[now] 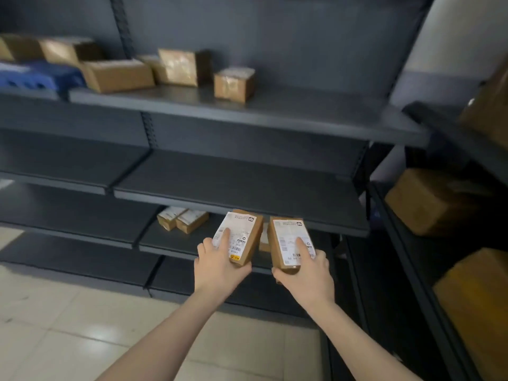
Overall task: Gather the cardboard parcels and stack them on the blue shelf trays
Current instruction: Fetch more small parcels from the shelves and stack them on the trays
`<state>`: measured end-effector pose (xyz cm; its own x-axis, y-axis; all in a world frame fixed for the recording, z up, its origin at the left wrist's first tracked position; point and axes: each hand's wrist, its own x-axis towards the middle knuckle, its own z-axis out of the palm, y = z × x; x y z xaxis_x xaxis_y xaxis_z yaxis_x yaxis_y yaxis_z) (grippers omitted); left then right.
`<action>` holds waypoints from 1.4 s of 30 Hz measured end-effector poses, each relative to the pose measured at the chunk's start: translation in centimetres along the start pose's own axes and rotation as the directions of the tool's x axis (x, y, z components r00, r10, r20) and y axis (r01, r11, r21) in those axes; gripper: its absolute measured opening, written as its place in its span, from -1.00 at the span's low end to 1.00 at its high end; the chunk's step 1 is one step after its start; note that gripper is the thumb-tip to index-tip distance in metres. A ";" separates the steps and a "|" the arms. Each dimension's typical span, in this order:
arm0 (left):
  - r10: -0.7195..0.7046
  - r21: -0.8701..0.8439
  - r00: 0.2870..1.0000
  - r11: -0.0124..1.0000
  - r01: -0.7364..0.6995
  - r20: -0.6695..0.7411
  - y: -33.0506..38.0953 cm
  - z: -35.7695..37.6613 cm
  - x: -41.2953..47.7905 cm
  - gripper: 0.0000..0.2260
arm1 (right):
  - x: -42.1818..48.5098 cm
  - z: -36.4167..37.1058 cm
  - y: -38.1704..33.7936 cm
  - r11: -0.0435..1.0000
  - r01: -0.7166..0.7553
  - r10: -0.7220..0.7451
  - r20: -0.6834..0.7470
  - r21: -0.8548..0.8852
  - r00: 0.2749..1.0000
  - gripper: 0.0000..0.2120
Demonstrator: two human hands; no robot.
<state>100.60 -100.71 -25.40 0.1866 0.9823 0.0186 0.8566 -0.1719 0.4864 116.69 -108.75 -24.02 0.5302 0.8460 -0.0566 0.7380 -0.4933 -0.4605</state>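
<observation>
Parcels fill both hands: the left hand [220,264] is closed around one labelled cardboard parcel [239,237] and the right hand [303,270] around another [291,243], each index finger pressed on the white label, both held in front of a low dark shelf [170,243]. Two small parcels [182,219] lie on that shelf; more boxes [118,74] sit on the top shelf beside a blue tray [38,77].

dark shelf [247,111] carries parcels [118,75] and blue tray [38,78].
</observation>
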 end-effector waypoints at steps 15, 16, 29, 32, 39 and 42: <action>0.005 -0.013 0.844 1.000 -0.014 -0.537 -10.3 -41.1 2.6 -0.19 | -5.4 -15.3 -39.0 0.857 0.495 -0.451 -0.257 0.141 0.855 -0.15; -0.011 -0.016 0.829 1.000 0.002 -0.559 -11.8 -43.2 2.5 -0.20 | -5.9 -15.1 -41.1 0.843 0.516 -0.471 -0.254 0.155 0.845 -0.15; -0.218 -0.035 0.721 0.965 0.260 -0.658 -29.0 -57.0 2.9 -0.23 | -6.7 -7.6 -61.7 0.706 0.687 -0.679 -0.109 0.174 0.726 -0.12; -0.231 -0.034 0.711 0.959 0.280 -0.664 -31.3 -57.8 5.3 -0.22 | -4.8 -5.7 -64.4 0.699 0.695 -0.690 -0.097 0.170 0.717 -0.13; -0.267 -0.073 0.737 0.956 0.285 -0.621 -34.4 -57.7 16.1 -0.21 | 4.9 -2.6 -69.4 0.741 0.653 -0.650 -0.076 0.154 0.756 -0.14; -0.250 -0.048 0.764 0.960 0.277 -0.594 -35.2 -58.0 21.8 -0.19 | 10.5 -2.1 -71.3 0.768 0.622 -0.617 -0.084 0.151 0.783 -0.13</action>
<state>46.63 -68.92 8.56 -0.3575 0.8383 0.4117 0.8508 0.1106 0.5137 70.48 -65.16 10.11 -0.0053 0.9494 0.3141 0.8340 0.1775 -0.5225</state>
